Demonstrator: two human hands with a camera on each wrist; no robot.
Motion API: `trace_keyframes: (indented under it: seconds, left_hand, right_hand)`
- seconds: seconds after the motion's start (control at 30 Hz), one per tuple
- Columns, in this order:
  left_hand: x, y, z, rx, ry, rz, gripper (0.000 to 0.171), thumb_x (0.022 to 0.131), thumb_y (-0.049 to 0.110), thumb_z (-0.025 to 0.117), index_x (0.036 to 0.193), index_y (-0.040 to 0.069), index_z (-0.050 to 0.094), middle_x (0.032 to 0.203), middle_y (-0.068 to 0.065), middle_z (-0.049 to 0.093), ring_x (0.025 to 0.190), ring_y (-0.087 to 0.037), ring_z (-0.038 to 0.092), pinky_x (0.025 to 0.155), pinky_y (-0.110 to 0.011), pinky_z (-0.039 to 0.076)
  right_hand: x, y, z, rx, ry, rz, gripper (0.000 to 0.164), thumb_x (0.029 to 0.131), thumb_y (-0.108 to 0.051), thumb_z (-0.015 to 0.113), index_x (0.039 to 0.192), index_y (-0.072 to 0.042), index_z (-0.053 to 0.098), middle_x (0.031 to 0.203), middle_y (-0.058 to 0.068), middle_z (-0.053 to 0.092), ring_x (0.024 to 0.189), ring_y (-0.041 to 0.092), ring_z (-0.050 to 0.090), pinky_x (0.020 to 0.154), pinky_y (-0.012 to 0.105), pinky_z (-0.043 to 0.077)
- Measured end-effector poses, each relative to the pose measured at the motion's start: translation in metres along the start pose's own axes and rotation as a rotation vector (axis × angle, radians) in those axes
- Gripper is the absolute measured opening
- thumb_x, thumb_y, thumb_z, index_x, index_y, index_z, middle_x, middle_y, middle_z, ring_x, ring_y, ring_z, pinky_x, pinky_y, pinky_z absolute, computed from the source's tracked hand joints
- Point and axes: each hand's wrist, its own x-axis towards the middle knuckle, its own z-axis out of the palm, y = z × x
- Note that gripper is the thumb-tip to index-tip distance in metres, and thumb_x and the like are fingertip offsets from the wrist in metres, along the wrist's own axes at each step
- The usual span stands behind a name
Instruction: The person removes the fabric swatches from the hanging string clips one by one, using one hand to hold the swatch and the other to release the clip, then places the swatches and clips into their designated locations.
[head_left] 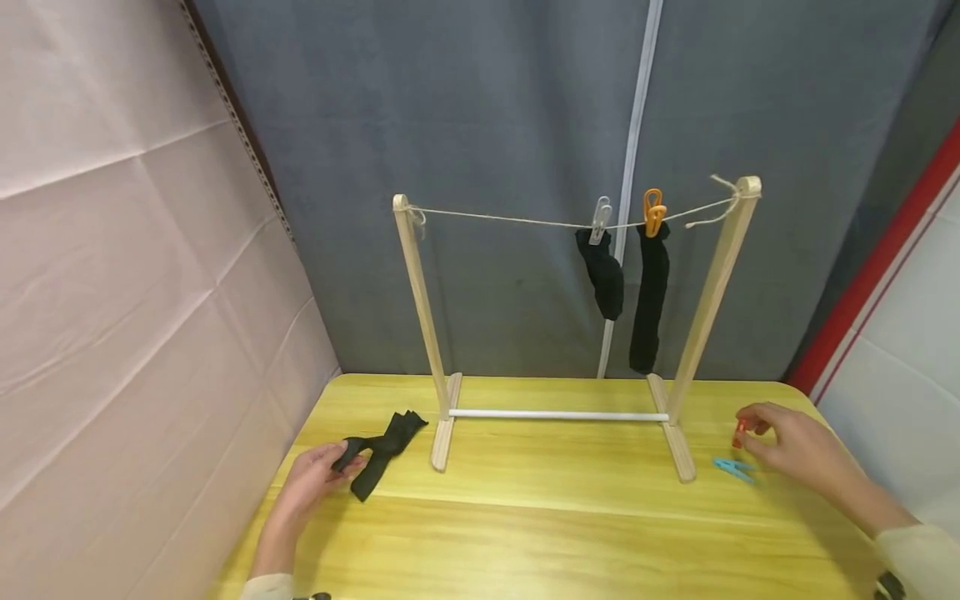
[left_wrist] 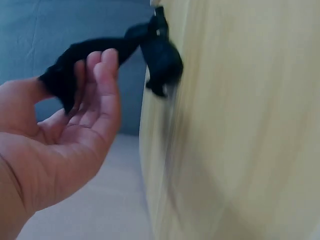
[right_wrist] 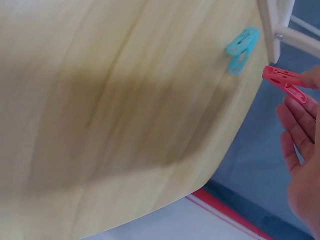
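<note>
Cloth point(head_left: 384, 447), black and limp, droops over the left side of the table point(head_left: 555, 542), one end pinched between the thumb and fingers of the left hand point(head_left: 318, 473). Whether its lower folds touch the wood, I cannot tell. The piece looks bunched, so it would pay to shake it straight and hold it by one edge, leaving a single flat margin to clip.

Next comes the left post point(head_left: 422, 308), then a bare stretch of cord point(head_left: 502, 219), which seems the easiest place to drape anything. Farther along, a clear peg point(head_left: 601, 221) grips a short black piece point(head_left: 603, 271), and an orange peg point(head_left: 654, 214) grips a longer one point(head_left: 649, 300); keeping apart from both should avoid tangles. The cord sags slightly toward them, so a light touch is wise, lest the stand shift.

Beyond the right post point(head_left: 712, 292), a blue peg point(head_left: 731, 470) lies on the tabletop. Just beside it, the right hand point(head_left: 798, 446) pinches a red peg point(right_wrist: 282, 76) with thumb and fingertips near its splayed legs. That grip looks sound: squeezing the legs evenly, biting end forward, should let it straddle cloth and cord together.
</note>
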Motion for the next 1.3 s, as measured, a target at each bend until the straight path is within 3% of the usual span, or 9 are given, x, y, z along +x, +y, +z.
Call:
trace_keyframes:
  seconds: [0.17, 0.33, 0.67, 0.8, 0.93, 1.13, 1.2, 1.3]
  left_hand:
    - [-0.009, -0.007, -0.010, 0.240, -0.004, -0.030, 0.034, 0.109, 0.027, 0.060, 0.107, -0.005, 0.073, 0.096, -0.012, 0.078, 0.086, -0.019, 0.074, 0.072, -0.031, 0.063]
    - [-0.013, -0.013, -0.014, 0.429, 0.027, -0.050, 0.027, 0.104, 0.025, 0.068, 0.093, 0.001, 0.074, 0.081, -0.008, 0.074, 0.072, -0.019, 0.065, 0.064, -0.030, 0.058]
    - [-0.007, -0.010, -0.014, 0.639, 0.062, -0.005, 0.022, 0.094, 0.027, 0.080, 0.088, 0.006, 0.077, 0.074, -0.004, 0.068, 0.067, -0.017, 0.059, 0.060, -0.028, 0.047]
    - [-0.006, -0.006, -0.014, 0.707, 0.055, 0.012, 0.023, 0.092, 0.027, 0.081, 0.092, 0.005, 0.077, 0.082, -0.005, 0.071, 0.072, -0.019, 0.060, 0.062, -0.029, 0.047]
    - [-0.006, -0.005, -0.016, 0.760, 0.073, 0.044, 0.028, 0.091, 0.030, 0.083, 0.099, 0.003, 0.077, 0.095, -0.007, 0.076, 0.082, -0.021, 0.064, 0.066, -0.032, 0.051]
    - [-0.006, -0.002, -0.017, 0.759, 0.125, 0.077, 0.048, 0.094, 0.036, 0.079, 0.115, -0.007, 0.070, 0.107, -0.020, 0.077, 0.094, -0.032, 0.072, 0.079, -0.046, 0.060]
    - [-0.007, 0.000, -0.016, 0.769, 0.164, 0.092, 0.057, 0.098, 0.042, 0.074, 0.123, -0.009, 0.067, 0.115, -0.025, 0.076, 0.101, -0.040, 0.073, 0.086, -0.053, 0.061]
    - [-0.007, 0.003, -0.013, 0.777, 0.239, 0.119, 0.071, 0.101, 0.050, 0.068, 0.134, -0.012, 0.061, 0.126, -0.030, 0.072, 0.114, -0.051, 0.069, 0.095, -0.061, 0.058]
  right_hand:
    - [-0.006, 0.013, 0.003, 0.008, -0.061, 0.038, 0.031, 0.092, -0.023, 0.082, 0.116, -0.004, 0.076, 0.097, 0.000, 0.077, 0.080, 0.015, 0.068, 0.061, 0.029, 0.053]
    - [-0.009, 0.020, 0.010, -0.010, -0.120, 0.035, 0.026, 0.093, -0.023, 0.080, 0.112, -0.006, 0.076, 0.092, -0.005, 0.073, 0.077, 0.006, 0.063, 0.060, 0.027, 0.051]
    - [-0.015, 0.029, 0.018, -0.104, -0.123, -0.010, 0.014, 0.090, -0.021, 0.083, 0.097, -0.010, 0.076, 0.081, -0.008, 0.062, 0.069, -0.001, 0.052, 0.057, 0.030, 0.050]
    - [-0.019, 0.033, 0.024, -0.093, -0.131, -0.020, 0.013, 0.090, -0.021, 0.083, 0.090, -0.017, 0.071, 0.078, -0.011, 0.057, 0.067, -0.002, 0.046, 0.056, 0.026, 0.045]
    - [-0.023, 0.035, 0.029, -0.077, -0.131, -0.016, 0.013, 0.089, -0.021, 0.084, 0.091, -0.017, 0.072, 0.078, -0.011, 0.056, 0.068, 0.000, 0.042, 0.056, 0.025, 0.041]
    - [-0.025, 0.034, 0.030, -0.088, -0.115, -0.034, 0.015, 0.087, -0.021, 0.086, 0.095, -0.015, 0.074, 0.083, -0.009, 0.060, 0.070, 0.000, 0.044, 0.058, 0.026, 0.044]
    - [-0.025, 0.033, 0.027, -0.075, -0.117, -0.023, 0.017, 0.088, -0.022, 0.085, 0.097, -0.012, 0.075, 0.085, -0.008, 0.063, 0.072, 0.002, 0.050, 0.060, 0.029, 0.049]
    - [-0.025, 0.032, 0.022, -0.056, -0.094, -0.005, 0.023, 0.092, -0.023, 0.082, 0.104, -0.005, 0.075, 0.094, 0.004, 0.072, 0.081, 0.017, 0.067, 0.067, 0.043, 0.060]
